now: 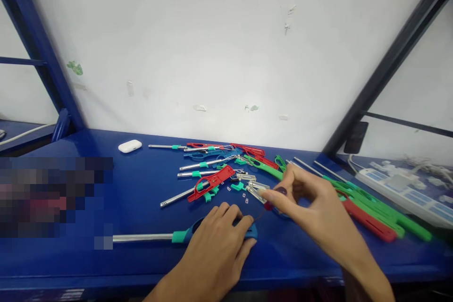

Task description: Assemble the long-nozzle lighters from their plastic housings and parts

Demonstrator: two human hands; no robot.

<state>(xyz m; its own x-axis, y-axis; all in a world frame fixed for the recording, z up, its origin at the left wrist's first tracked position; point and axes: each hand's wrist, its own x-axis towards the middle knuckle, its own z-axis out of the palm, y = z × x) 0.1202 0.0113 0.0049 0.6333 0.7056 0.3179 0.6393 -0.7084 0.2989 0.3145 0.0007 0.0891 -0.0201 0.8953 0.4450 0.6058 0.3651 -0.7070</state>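
Observation:
My left hand [217,240] is closed over the handle of a blue utility lighter [252,233], pressing it to the table. The lighter's long metal tube points left, with a teal collar [179,237] where it meets the handle. In my right hand [314,205] a small screwdriver [268,205] with a dark red handle is pinched between thumb and fingers. Its thin shaft slants down to the handle end of the blue lighter; the exact contact of the tip is hard to make out. Left fingers hide much of the handle.
Opened lighter parts lie behind my hands: a red shell half [214,181], metal tubes [193,167], teal pieces [238,186]. Green lighters [375,203] and a red one [370,217] lie right, near a white power strip [406,193]. A white earbud case [130,146] sits back left.

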